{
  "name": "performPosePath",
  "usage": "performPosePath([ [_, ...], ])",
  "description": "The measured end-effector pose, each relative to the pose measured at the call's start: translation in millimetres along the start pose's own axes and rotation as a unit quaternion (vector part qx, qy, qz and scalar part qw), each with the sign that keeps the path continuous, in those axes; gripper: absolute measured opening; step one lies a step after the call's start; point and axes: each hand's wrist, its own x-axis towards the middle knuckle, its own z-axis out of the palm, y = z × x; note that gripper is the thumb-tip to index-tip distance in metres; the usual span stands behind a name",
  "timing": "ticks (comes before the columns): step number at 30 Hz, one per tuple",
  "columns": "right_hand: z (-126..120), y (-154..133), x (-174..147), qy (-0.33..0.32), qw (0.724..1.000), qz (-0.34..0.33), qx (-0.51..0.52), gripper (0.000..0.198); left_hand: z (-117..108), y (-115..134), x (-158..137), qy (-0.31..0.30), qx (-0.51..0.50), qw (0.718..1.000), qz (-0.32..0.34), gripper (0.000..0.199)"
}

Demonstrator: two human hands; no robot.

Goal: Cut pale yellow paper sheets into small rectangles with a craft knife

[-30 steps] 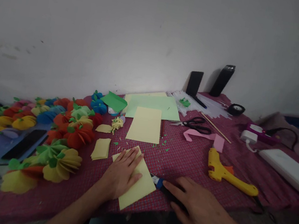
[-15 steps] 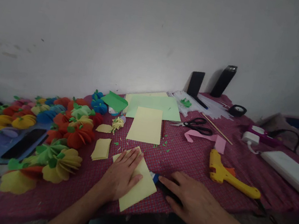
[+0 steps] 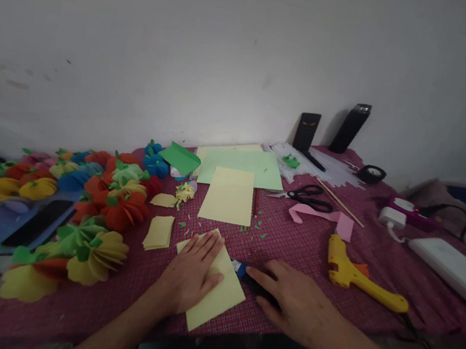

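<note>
My left hand lies flat, fingers stretched out, on a tilted sheet of pale yellow paper near the table's front edge. In my right hand is a utility knife with a black and blue body. Its tip meets the paper's right edge, beside my left fingers. Beyond my hands lies another pale yellow sheet. A small stack of cut yellow pieces sits left of it, with a curled yellow paper bit and small green scraps scattered around.
Many colourful paper pumpkins crowd the left side around a black phone. To the right lie scissors, a yellow glue gun, a pink strip and a white power strip. A black bottle leans on the wall.
My right hand has slid the knife slightly away from me and to the left along the paper's edge. My left hand stays pressed on the sheet.
</note>
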Motion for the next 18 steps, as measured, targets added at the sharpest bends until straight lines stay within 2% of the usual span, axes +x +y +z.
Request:
performPosePath([
  [12, 0.1, 7.0, -0.5, -0.006, 1.000, 0.018, 0.007, 0.044, 1.2, -1.8, -0.6, 0.005, -0.009, 1.000, -0.002, 0.059],
  [18, 0.1, 6.5, -0.5, 0.001, 1.000, 0.018, 0.006, 0.044, -2.3, -6.5, 5.1, 0.044, 0.000, 0.999, -0.028, 0.051],
])
